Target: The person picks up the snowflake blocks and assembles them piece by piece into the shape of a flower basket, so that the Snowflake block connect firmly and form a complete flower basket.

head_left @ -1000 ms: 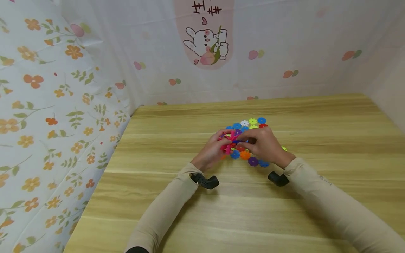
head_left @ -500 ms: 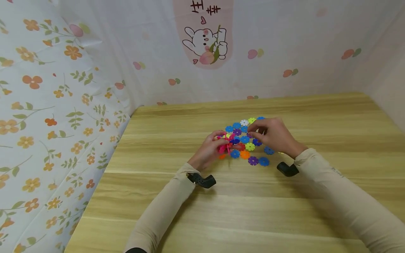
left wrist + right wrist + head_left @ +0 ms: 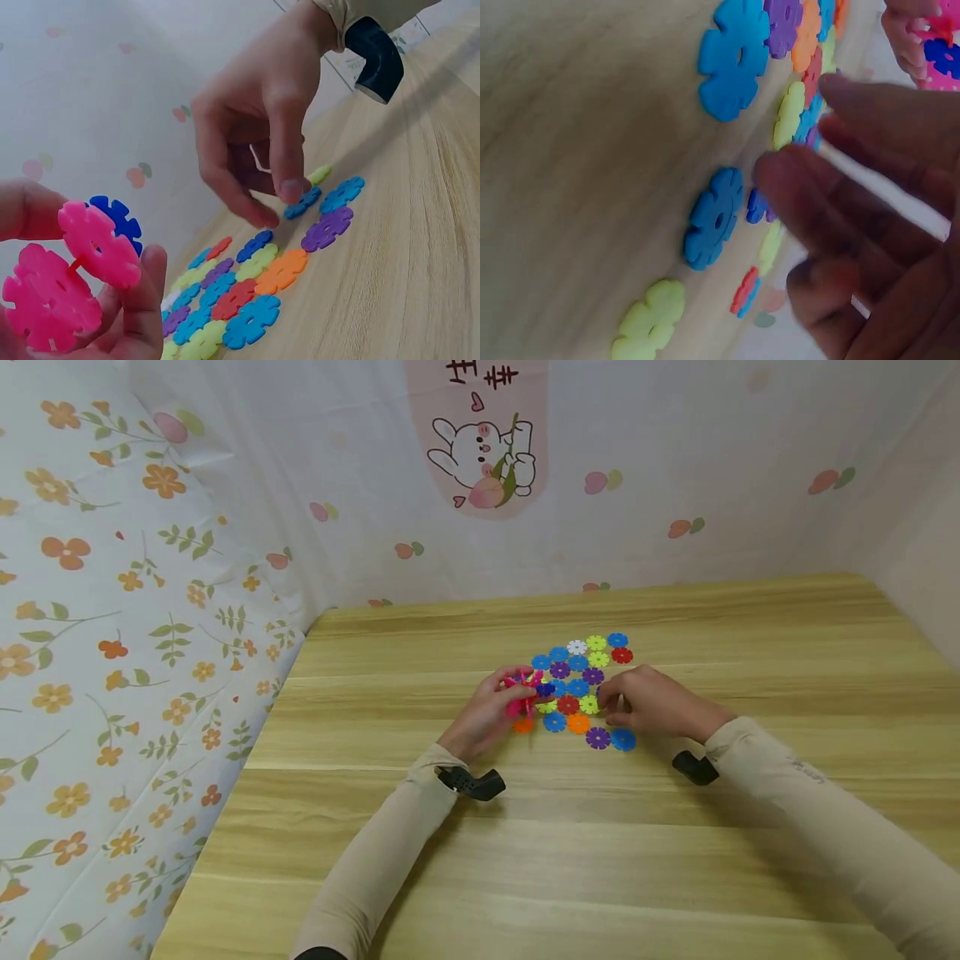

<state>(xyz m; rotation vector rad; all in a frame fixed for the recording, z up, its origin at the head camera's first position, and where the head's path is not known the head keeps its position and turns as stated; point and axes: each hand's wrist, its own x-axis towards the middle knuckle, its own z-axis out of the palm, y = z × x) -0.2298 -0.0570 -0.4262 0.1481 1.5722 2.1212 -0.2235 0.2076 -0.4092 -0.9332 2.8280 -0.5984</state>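
My left hand (image 3: 480, 714) holds a joined cluster of notched flower-shaped plastic discs. In the left wrist view, two pink discs (image 3: 99, 244) stand apart with an orange-red piece between them, and a dark blue disc (image 3: 118, 219) sits behind the nearer one. My right hand (image 3: 660, 703) hovers low over the right side of the loose discs, fingers bent, thumb and forefinger apart with nothing between them. Closest beneath its fingertips lie a dark blue disc (image 3: 255, 245) and a yellow-green disc (image 3: 588, 704). Part of the cluster is hidden by my left fingers.
Several loose discs lie flat on the wooden table (image 3: 570, 843), among them a red disc (image 3: 622, 655), a white disc (image 3: 577, 647), an orange disc (image 3: 578, 723) and a purple disc (image 3: 597, 738). A printed cloth (image 3: 360, 460) hangs behind the table.
A second ago my right hand was at the cluster, fingers on the dark blue disc. It has let go and moved right over the loose discs. My left hand has drifted slightly left with the cluster.
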